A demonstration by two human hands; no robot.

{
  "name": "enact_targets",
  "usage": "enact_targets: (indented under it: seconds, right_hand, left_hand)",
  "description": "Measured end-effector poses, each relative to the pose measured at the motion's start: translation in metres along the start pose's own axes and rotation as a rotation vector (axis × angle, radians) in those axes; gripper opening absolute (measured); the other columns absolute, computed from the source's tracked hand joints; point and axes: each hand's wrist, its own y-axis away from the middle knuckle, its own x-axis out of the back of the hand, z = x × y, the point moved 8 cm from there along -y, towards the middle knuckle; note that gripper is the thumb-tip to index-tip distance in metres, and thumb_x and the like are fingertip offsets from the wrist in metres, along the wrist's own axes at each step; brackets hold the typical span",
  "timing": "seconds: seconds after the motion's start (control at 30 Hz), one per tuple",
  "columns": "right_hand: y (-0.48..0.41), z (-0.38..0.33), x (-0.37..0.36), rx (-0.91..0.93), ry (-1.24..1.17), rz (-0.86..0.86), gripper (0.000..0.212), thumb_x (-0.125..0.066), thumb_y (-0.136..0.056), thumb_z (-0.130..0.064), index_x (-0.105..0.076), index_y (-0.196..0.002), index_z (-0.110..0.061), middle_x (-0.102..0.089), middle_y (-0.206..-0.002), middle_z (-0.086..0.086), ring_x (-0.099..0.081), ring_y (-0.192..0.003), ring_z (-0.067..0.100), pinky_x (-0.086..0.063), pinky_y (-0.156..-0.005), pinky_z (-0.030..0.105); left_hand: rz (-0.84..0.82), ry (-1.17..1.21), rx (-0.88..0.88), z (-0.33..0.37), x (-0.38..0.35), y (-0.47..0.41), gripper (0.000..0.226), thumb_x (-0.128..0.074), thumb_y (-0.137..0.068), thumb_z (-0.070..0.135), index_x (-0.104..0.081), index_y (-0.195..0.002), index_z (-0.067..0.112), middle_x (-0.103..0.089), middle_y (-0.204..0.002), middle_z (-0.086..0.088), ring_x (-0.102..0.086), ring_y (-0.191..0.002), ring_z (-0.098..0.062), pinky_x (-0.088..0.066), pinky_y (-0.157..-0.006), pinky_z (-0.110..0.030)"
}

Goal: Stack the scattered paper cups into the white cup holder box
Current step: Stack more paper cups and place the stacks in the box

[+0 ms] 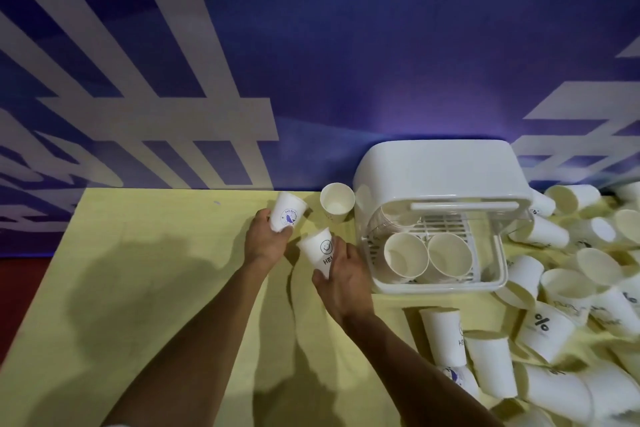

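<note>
Head view, both arms reaching over a matte yellow table [156, 288]. The left hand [266, 239] curls its fingers and thumb round the lower part of a logo cup [287, 211], a smooth, tapered white paper cup with a round blue print, held tilted. The right hand [346, 274] grips a smiley cup [320, 251] of the same shape from below, thumb and fingers wrapped round its narrow end; a smiling face and the letters "HEL" show on its side. The two held cups are near each other but apart. A lone cup [336, 202] stands upright just beyond them, mouth up, close to the table's far edge. The box [440, 170], glossy white plastic with rounded corners, sits just right of the hands with its front open; inside, on a slotted white rack [441, 224], two cups [406, 255] stand side by side, mouths up, rims touching. A pile [554, 322] of like cups, most lying on their sides and some printed with "%", crowds the table to the right of and in front of the box. The far edge meets a blue wall [346, 45] with broad pale stripes; the left edge runs diagonally toward the viewer. The widest open stretch of tabletop lies left of the hands, crossed by the arms' shadows.
</note>
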Motion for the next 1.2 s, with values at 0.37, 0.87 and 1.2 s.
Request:
enact_targets:
  seconds: [0.37, 0.87, 1.2]
  right_hand:
    - [0.016, -0.013, 0.053, 0.027, -0.162, 0.037, 0.064, -0.064, -0.083, -0.029, -0.043, -0.139, -0.008, -0.055, -0.127, 0.012, -0.052, -0.114, 0.03, -0.042, -0.101, 0.039]
    - [0.048, 0.041, 0.161, 0.037, -0.486, 0.212, 0.074, -0.076, -0.075, -0.029, -0.041, -0.139, -0.028, -0.054, -0.127, -0.007, -0.054, -0.112, 0.011, -0.05, -0.096, 0.038]
    - [0.063, 0.101, 0.194, -0.032, -0.585, 0.294, 0.08, -0.076, -0.075, -0.014, -0.035, -0.139, -0.037, -0.052, -0.131, -0.017, -0.052, -0.118, 0.006, -0.048, -0.103, 0.038]
  left_hand:
    - [0.021, 0.137, 0.032, 0.002, 0.019, 0.054, 0.058, -0.075, -0.083, 0.025, -0.049, -0.133, 0.011, -0.067, -0.117, -0.008, -0.064, -0.093, -0.026, -0.046, -0.072, -0.03]
    - [-0.041, 0.283, -0.017, 0.034, -0.009, 0.145, 0.054, -0.07, -0.088, 0.025, -0.046, -0.136, 0.017, -0.065, -0.116, -0.001, -0.064, -0.094, -0.02, -0.044, -0.075, -0.028]
    - [-0.056, 0.341, -0.044, 0.041, -0.014, 0.178, 0.049, -0.07, -0.087, 0.02, -0.048, -0.131, 0.021, -0.066, -0.116, 0.0, -0.066, -0.097, -0.014, -0.048, -0.075, -0.026]
